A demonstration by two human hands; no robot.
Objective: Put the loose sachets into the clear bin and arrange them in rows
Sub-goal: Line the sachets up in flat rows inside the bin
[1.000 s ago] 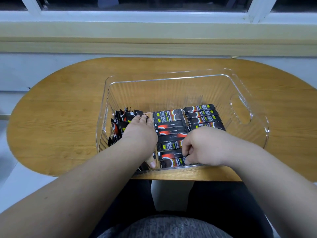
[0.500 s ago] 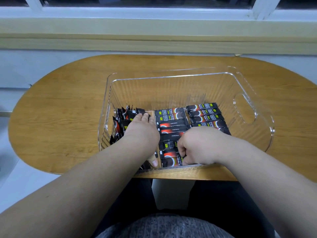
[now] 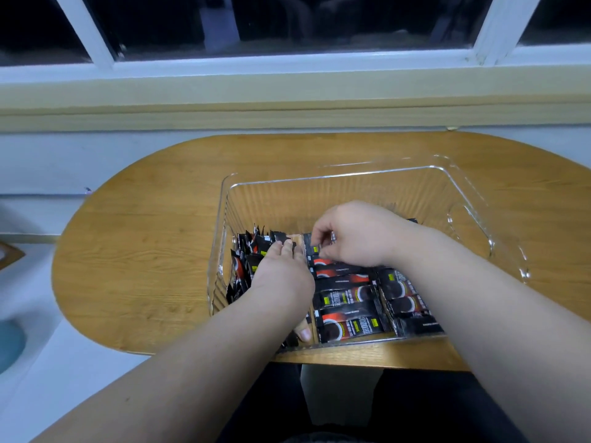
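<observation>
A clear bin (image 3: pixel 383 174) stands on the wooden table (image 3: pixel 144 251). Inside lie several black sachets with red and white print. A middle row (image 3: pixel 347 298) and a right row (image 3: pixel 407 302) lie flat side by side. A left stack (image 3: pixel 248 260) stands on edge against the left wall. My left hand (image 3: pixel 278 276) rests flat against that stack, fingers straight, thumb down near the front wall. My right hand (image 3: pixel 355 238) is at the far end of the middle row, with fingertips pinching a sachet (image 3: pixel 315 247) there.
The bin's far half holds nothing, and a handle cut-out (image 3: pixel 463 225) is in its right wall. A window sill (image 3: pixel 287 100) runs behind the table. The table's front edge sits just under the bin's front wall.
My right hand moved from the front of the middle row to its far end and now pinches a sachet there. The left hand stayed on the left stack. The view shifted upward.
</observation>
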